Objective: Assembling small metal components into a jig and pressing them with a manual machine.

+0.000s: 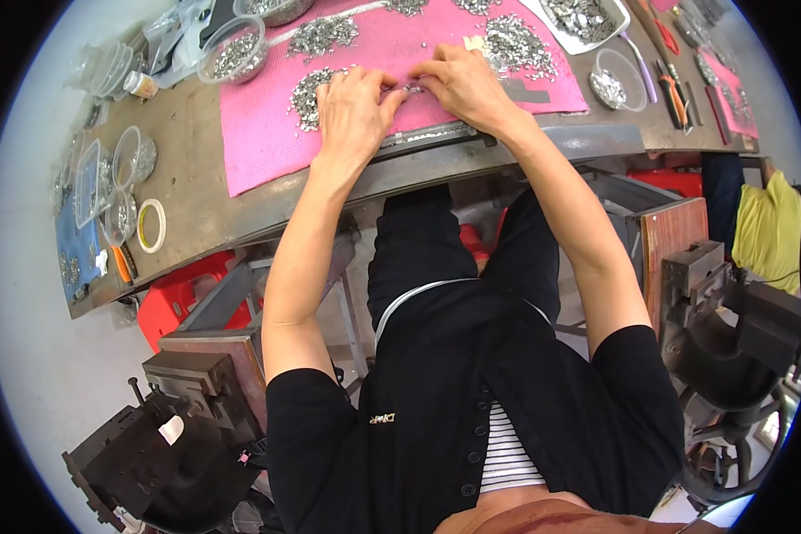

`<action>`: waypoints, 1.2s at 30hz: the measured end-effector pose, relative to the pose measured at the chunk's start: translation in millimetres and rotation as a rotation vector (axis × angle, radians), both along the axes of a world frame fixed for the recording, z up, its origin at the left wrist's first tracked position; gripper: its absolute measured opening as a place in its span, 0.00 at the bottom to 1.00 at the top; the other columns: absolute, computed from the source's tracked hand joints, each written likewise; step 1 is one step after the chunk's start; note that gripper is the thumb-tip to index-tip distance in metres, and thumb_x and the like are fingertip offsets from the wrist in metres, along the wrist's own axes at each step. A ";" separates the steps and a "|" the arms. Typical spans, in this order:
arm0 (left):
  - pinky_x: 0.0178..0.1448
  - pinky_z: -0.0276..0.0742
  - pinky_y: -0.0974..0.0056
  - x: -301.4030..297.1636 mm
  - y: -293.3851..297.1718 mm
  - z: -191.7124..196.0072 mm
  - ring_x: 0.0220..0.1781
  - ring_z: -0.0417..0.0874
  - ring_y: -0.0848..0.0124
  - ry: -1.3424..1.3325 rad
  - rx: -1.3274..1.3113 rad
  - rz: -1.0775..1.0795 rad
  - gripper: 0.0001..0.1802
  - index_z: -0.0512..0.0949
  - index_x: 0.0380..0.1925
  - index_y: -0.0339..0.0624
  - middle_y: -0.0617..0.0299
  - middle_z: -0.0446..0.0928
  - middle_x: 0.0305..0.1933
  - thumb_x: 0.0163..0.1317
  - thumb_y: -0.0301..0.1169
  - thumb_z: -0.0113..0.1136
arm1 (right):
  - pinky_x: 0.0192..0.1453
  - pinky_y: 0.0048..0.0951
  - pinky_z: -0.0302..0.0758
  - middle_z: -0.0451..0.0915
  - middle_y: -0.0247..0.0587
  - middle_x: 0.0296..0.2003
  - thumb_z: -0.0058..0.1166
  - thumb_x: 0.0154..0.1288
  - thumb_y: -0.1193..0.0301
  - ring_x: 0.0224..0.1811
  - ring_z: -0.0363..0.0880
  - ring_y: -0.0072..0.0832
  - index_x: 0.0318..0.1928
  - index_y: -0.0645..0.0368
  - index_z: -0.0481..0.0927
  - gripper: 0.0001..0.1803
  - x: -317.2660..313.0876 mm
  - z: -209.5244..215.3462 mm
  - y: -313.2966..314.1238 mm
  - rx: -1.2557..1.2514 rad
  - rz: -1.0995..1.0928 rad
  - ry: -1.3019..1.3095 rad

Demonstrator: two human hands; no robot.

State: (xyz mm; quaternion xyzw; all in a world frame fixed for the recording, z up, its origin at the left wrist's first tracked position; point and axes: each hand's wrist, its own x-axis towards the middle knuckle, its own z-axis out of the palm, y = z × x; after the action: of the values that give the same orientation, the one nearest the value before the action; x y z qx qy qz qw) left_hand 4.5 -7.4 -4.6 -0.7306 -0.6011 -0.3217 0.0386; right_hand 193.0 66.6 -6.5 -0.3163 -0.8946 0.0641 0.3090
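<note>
Over a pink textured mat (258, 133), both hands meet with bent fingers close to the bench's front edge. My right hand (467, 84) pinches a small shiny metal piece (413, 88) at its fingertips. My left hand (356, 107) is closed with thumb and forefinger drawn together just left of that piece; whatever sits between them is too small to make out. Beside the left hand lies a pile of small silver metal parts (306, 100). A larger pile of metal parts (518, 46) spreads beyond the right hand. Below the hands, a narrow metal strip (427, 136) runs along the edge.
A clear round tub of parts (234, 53) stands at the mat's left corner. On the right are a white tray (587, 25), another clear tub (618, 80) and orange-handled pliers (673, 98). A tape roll (151, 225) lies left. Drawers (676, 249) and dark vises (187, 392) flank me.
</note>
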 end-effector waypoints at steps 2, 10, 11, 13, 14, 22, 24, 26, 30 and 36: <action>0.51 0.66 0.55 3.9 -0.4 -0.1 0.42 0.79 0.61 0.019 0.019 0.004 0.10 0.87 0.36 0.48 0.63 0.81 0.34 0.58 0.39 0.71 | 0.45 0.45 0.75 0.79 0.45 0.34 0.58 0.64 0.72 0.38 0.80 0.45 0.45 0.57 0.86 0.10 -0.2 -3.5 4.2 0.054 0.016 -0.052; 0.53 0.65 0.55 -1.0 -1.2 -7.1 0.42 0.79 0.62 0.019 0.036 -0.007 0.08 0.87 0.35 0.47 0.63 0.80 0.33 0.61 0.37 0.67 | 0.43 0.38 0.77 0.82 0.46 0.33 0.61 0.65 0.72 0.37 0.83 0.40 0.41 0.64 0.82 0.08 16.8 25.1 -26.4 -0.426 0.036 0.131; 0.54 0.65 0.55 -1.3 -1.5 -7.6 0.42 0.79 0.62 0.010 0.032 -0.005 0.08 0.87 0.35 0.47 0.63 0.80 0.33 0.61 0.37 0.67 | 0.43 0.38 0.77 0.82 0.46 0.33 0.61 0.65 0.72 0.37 0.83 0.40 0.41 0.64 0.82 0.08 20.2 26.5 -36.7 -0.427 0.036 0.129; 0.54 0.65 0.55 1.2 -1.3 -8.1 0.42 0.78 0.62 0.010 0.053 -0.002 0.08 0.87 0.35 0.47 0.63 0.80 0.33 0.61 0.37 0.67 | 0.42 0.33 0.78 0.83 0.48 0.35 0.61 0.66 0.74 0.38 0.84 0.38 0.41 0.65 0.81 0.07 27.3 27.7 -54.4 -0.465 0.074 0.240; 0.55 0.64 0.55 2.0 -1.5 -7.8 0.42 0.78 0.62 0.012 0.076 0.001 0.08 0.87 0.35 0.47 0.63 0.80 0.33 0.61 0.37 0.67 | 0.42 0.35 0.77 0.82 0.46 0.35 0.61 0.65 0.75 0.38 0.82 0.38 0.41 0.64 0.80 0.07 29.5 21.7 -58.8 -0.390 0.100 0.231; 0.56 0.64 0.54 2.2 -5.3 -1.4 0.42 0.79 0.62 0.030 0.021 -0.026 0.07 0.85 0.36 0.44 0.62 0.81 0.34 0.62 0.34 0.66 | 0.44 0.35 0.74 0.81 0.42 0.37 0.62 0.62 0.79 0.40 0.79 0.40 0.39 0.62 0.80 0.06 28.6 7.7 -73.2 -0.175 0.086 0.229; 0.54 0.66 0.55 2.2 -7.1 -0.1 0.41 0.79 0.61 0.005 0.028 -0.044 0.07 0.85 0.35 0.43 0.61 0.82 0.34 0.61 0.33 0.66 | 0.46 0.36 0.73 0.81 0.40 0.38 0.62 0.61 0.79 0.40 0.79 0.39 0.38 0.61 0.80 0.06 27.8 7.9 -75.7 -0.057 0.066 0.163; 0.48 0.73 0.55 2.4 -10.0 2.4 0.38 0.81 0.58 -0.176 0.003 -0.117 0.06 0.82 0.37 0.39 0.57 0.83 0.35 0.63 0.29 0.64 | 0.46 0.36 0.73 0.81 0.39 0.38 0.62 0.60 0.80 0.40 0.79 0.38 0.38 0.61 0.80 0.07 28.0 7.2 -77.0 -0.018 0.078 0.162; 0.43 0.77 0.59 10.6 -27.1 10.1 0.36 0.83 0.61 -0.372 -0.065 -0.136 0.05 0.79 0.39 0.36 0.54 0.83 0.35 0.66 0.26 0.61 | 0.47 0.35 0.72 0.82 0.38 0.38 0.63 0.57 0.80 0.40 0.79 0.36 0.38 0.60 0.79 0.09 32.9 10.1 -74.8 0.030 0.136 0.139; 0.43 0.72 0.53 28.5 -48.8 7.2 0.36 0.78 0.54 -0.606 -0.140 -0.144 0.03 0.76 0.37 0.36 0.52 0.79 0.33 0.64 0.22 0.59 | 0.46 0.34 0.70 0.82 0.36 0.38 0.64 0.56 0.79 0.39 0.79 0.35 0.38 0.59 0.79 0.09 29.4 7.9 -70.8 0.050 0.110 0.114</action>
State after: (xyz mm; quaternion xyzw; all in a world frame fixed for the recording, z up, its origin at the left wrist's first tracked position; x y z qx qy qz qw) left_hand 32.9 -56.2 2.6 -0.6431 -0.5526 -0.4844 -0.2155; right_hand 222.4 -4.1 1.4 -0.2546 -0.8930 0.0767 0.3631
